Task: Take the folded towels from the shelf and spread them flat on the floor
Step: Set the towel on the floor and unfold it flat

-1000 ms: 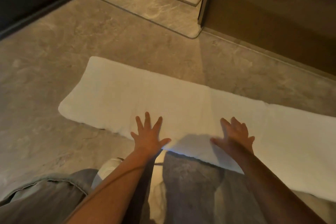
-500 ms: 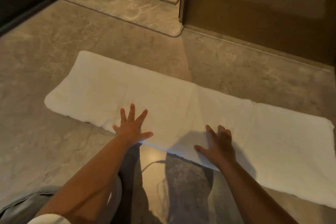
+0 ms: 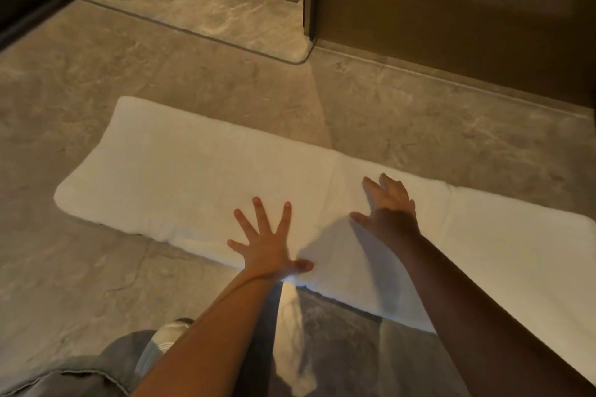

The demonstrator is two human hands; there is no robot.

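Towel (image 3: pixel 225 190), white and thick-piled, lying as one long strip across the floor (image 3: pixel 64 267) in front of the person, its left end well out beyond the left hand and its right end running past the right hand to the edge of view. Left hand (image 3: pixel 267 248): palm down on the strip's near edge, fingers (image 3: pixel 263 219) straight and fanned wide, thumb along the hem, gripping nothing. Between the hands a cross crease (image 3: pixel 333 177) marks a fold line; a second, fainter one shows just beyond the right hand. Right hand (image 3: pixel 387 213): partly in shadow, set farther up the cloth than the left, fingers spread and only slightly bent, pressing flat and holding nothing. Handling, as judged from here: the cloth looks soft, limp and light, too slack to carry a push, so a shove from one point would likely bunch it rather than slide it. The smooth stone may also let it skid. The plump, rounded long edges suggest it may be doubled lengthwise, though the layers cannot be counted. If so, the place to take hold is the upper layer at the near hem, pinched beside each palm with the hands well apart, then lifted and drawn toward the person. The corners at either end would serve for a last tug flat.
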